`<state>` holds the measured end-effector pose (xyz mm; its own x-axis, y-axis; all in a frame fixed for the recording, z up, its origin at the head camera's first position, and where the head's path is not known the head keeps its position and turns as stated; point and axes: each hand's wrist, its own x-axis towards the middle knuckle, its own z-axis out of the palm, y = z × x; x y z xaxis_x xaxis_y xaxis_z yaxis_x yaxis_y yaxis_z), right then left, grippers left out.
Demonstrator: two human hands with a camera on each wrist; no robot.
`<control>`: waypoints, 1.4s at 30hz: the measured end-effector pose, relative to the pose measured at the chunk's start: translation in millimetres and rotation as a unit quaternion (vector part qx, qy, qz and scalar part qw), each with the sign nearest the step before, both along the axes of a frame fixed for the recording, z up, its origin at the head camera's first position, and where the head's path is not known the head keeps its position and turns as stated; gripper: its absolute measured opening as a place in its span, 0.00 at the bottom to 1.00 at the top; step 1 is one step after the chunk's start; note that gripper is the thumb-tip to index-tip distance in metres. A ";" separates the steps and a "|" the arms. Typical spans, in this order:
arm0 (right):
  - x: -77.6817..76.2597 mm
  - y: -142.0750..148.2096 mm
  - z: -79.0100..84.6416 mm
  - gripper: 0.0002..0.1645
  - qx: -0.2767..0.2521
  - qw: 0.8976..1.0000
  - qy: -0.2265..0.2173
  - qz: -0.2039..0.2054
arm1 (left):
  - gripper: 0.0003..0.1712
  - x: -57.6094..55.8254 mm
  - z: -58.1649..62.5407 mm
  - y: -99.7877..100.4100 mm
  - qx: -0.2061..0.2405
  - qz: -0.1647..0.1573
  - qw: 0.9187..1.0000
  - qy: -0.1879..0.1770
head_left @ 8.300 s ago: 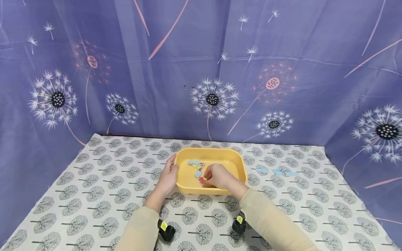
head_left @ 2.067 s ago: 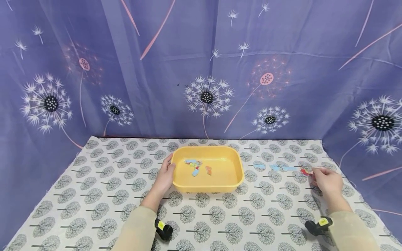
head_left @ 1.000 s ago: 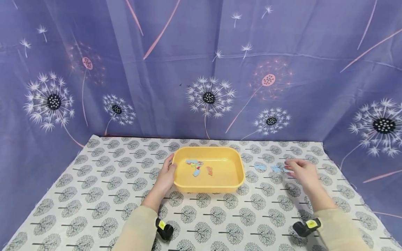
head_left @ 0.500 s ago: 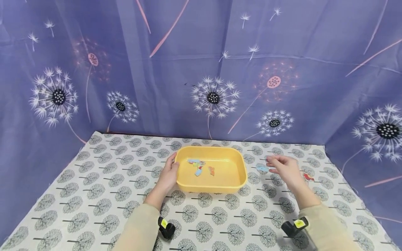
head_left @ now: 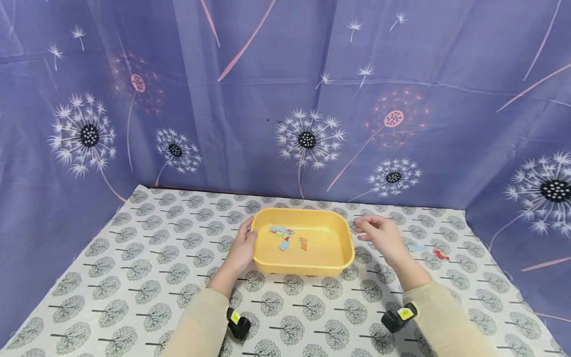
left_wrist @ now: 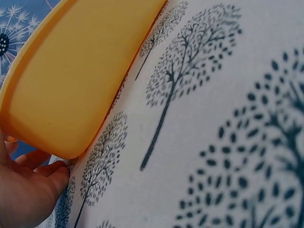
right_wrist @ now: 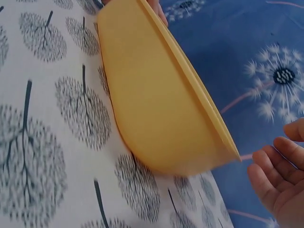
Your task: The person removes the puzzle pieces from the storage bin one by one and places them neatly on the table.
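Observation:
My left hand (head_left: 238, 252) grips the left end of a yellow plastic tub (head_left: 294, 269), its fingers against the outer wall in the left wrist view. Over the cloth at the tub's right end is my right hand (head_left: 379, 239), fingers loosely bent with nothing between them in the right wrist view. Inside the tub lie several small flat coloured pieces, among them a light blue piece (head_left: 284, 245) and an orange piece (head_left: 303, 243). Right of my right hand, a light blue strip (head_left: 417, 248) and a red piece (head_left: 440, 254) lie in a row. My right hand partly hides another blue piece (head_left: 365, 238) below it.
White cloth with a grey tree print (head_left: 178, 277) covers the table. A purple dandelion-print curtain (head_left: 250, 99) stands behind and at both sides. Each wrist carries a black camera, one on the left wrist (head_left: 239, 325) and another on the right wrist (head_left: 394, 320).
My right hand took a red piece from the tub, set it at the row's right end and released it. It then moved left toward the tub. My left hand has stayed at the tub.

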<state>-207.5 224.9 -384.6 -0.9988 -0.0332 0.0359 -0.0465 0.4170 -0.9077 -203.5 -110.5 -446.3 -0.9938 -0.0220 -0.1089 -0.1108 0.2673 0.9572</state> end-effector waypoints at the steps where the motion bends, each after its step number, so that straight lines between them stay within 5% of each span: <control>1: -0.9 -4.0 0.2 0.26 -0.005 1.000 -0.001 0.003 | 0.29 0.0 0.2 0.1 0.001 0.000 1.000 0.001; 13: -12.0 -47.5 -7.3 0.23 -0.031 0.998 -0.016 0.054 | 0.29 -0.6 0.1 2.2 0.001 -0.003 1.000 -0.004; 22: -23.5 -70.1 -22.2 0.17 0.067 0.991 0.031 0.111 | 0.29 0.1 -0.3 3.7 0.014 -0.011 1.000 -0.005; 27: -28.0 -81.5 -30.8 0.15 0.142 0.982 0.044 0.121 | 0.30 1.0 0.4 4.5 0.012 -0.007 1.000 -0.005; 33: -28.7 -93.1 -34.5 0.18 0.201 0.969 0.009 0.143 | 0.29 0.7 0.2 3.7 0.011 -0.005 1.000 -0.007; 42: -32.1 -104.8 -37.3 0.07 0.321 0.931 0.052 0.169 | 0.29 0.5 3.1 0.5 -0.007 0.004 1.000 -0.011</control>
<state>-239.6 120.1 -421.9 -0.9197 -0.3927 -0.0041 -0.3468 0.8171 -0.4606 -203.1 -110.0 -443.3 -0.9909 -0.0307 -0.1308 -0.1342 0.2792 0.9508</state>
